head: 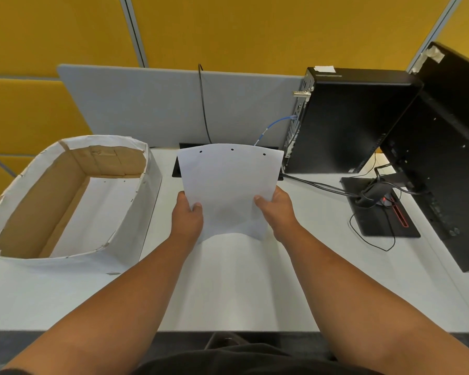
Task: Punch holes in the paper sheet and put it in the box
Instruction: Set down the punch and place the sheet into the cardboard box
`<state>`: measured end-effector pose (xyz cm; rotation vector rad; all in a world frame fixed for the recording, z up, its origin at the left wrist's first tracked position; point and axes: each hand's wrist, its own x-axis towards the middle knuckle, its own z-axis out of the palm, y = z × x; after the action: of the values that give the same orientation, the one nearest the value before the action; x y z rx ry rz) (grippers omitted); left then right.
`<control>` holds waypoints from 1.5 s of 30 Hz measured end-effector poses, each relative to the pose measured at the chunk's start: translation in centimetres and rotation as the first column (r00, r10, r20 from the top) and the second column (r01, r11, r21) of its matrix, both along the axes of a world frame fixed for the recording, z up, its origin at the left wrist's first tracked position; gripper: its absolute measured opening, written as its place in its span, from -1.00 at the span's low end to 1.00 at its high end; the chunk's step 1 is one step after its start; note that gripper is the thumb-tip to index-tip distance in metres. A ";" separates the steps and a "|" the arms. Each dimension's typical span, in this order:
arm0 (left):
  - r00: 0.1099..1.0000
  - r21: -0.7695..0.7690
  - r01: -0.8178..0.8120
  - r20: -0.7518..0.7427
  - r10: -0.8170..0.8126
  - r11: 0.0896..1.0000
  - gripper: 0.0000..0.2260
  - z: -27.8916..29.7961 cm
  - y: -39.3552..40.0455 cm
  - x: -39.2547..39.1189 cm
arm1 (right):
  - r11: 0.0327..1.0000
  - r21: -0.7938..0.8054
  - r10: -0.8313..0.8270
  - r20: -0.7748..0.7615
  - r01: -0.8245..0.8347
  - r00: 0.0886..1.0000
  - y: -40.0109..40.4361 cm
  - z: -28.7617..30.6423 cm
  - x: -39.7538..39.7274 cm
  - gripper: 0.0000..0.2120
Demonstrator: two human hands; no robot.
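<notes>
Both hands hold punched paper sheet (229, 185) above white desk (228, 280); yellow wall (65, 28) behind.

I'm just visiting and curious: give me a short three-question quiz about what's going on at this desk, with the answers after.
1. True or false: the paper sheet already has holes along its far edge.
2. How many holes show in it? A) one B) three C) five
3. On which side of the person does the box stand, and is its top open or closed?

Key
1. True: dark dots line the far edge.
2. B, three.
3. On the person's left, open at the top. The left hand and right hand grip the sheet's near corners and hold it above the desk, so it is not yet in the box.
</notes>
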<state>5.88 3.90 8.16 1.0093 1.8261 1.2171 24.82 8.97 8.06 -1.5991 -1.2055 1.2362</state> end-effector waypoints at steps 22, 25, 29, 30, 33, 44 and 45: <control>0.994 -0.046 0.069 -0.084 -0.072 0.997 -0.73 -1.0 -1.2 -1.3 | 0.998 0.016 -0.067 0.021 0.067 0.998 -2.6 -0.7 -1.1 -0.65; 0.995 -0.030 0.059 -0.084 -0.061 0.998 -0.73 -0.8 -1.7 -1.5 | 0.998 0.028 -0.062 0.000 0.062 0.998 -2.9 -0.4 -1.1 -0.66; 0.994 -0.006 0.035 -0.102 -0.036 0.999 -0.73 -0.3 -2.2 -1.4 | 0.999 0.029 -0.038 -0.019 0.039 0.999 -3.1 0.3 -0.9 -0.66; 0.994 -0.003 0.027 -0.107 -0.027 1.000 -0.74 -0.2 -2.3 -1.4 | 0.999 0.032 -0.026 -0.018 0.026 0.999 -3.1 0.5 -0.8 -0.66; 0.994 0.008 -0.002 -0.109 0.003 1.000 -0.74 0.3 -2.9 -1.0 | 0.999 0.051 0.015 -0.012 -0.014 1.000 -3.3 1.2 -0.5 -0.66; 0.985 -0.003 -0.046 -0.169 0.045 0.999 -0.72 1.8 -5.6 0.0 | 0.985 0.101 0.121 0.150 -0.137 0.981 -4.8 2.8 0.6 -0.63; 0.987 0.002 -0.045 -0.156 0.045 0.999 -0.66 2.0 -5.8 -0.1 | 0.985 0.101 0.123 0.173 -0.141 0.977 -4.9 2.7 0.4 -0.61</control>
<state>5.74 -1.90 10.17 1.0949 1.9799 1.1923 25.24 4.08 10.76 -1.5845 -1.4813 1.1120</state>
